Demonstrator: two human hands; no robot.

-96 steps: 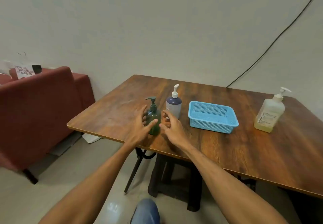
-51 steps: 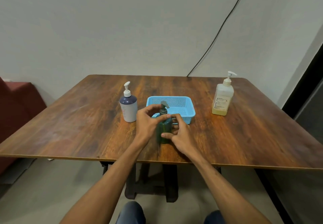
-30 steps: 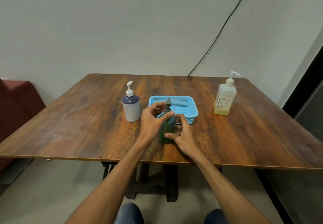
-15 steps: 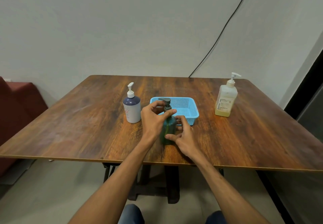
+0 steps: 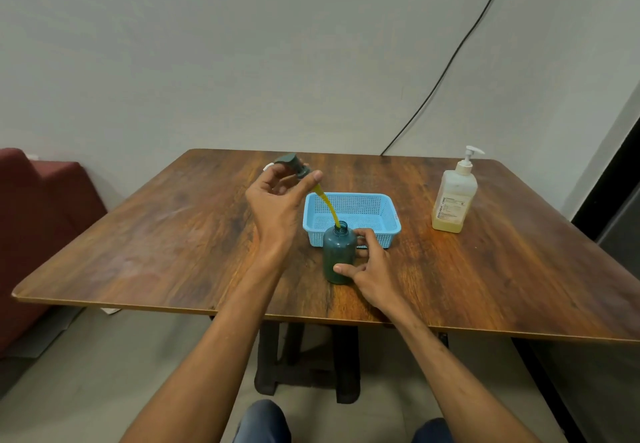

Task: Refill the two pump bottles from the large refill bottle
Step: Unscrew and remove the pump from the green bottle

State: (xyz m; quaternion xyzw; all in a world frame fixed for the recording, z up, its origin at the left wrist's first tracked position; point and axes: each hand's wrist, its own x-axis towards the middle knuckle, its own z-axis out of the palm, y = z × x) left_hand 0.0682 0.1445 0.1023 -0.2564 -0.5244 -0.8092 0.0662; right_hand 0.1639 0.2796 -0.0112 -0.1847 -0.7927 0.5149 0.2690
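The small green pump bottle (image 5: 338, 255) stands open-necked on the table in front of the blue basket. My right hand (image 5: 367, 264) grips its body from the right. My left hand (image 5: 277, 200) holds the green pump head (image 5: 292, 165) raised up and to the left; its yellow dip tube (image 5: 327, 209) still reaches down into the bottle's neck. The large refill bottle (image 5: 454, 198) with yellowish liquid and a white pump stands at the right. The purple pump bottle is almost hidden behind my left hand.
A blue plastic basket (image 5: 388, 231) sits mid-table just behind the green bottle. The wooden table (image 5: 173, 242) has its front edge near me. A red sofa (image 5: 38, 221) stands at the left, and a black cable runs down the wall.
My left hand has lifted the pump head off the green bottle, up and to the left, drawing the yellow tube out. My right hand still steadies the bottle.
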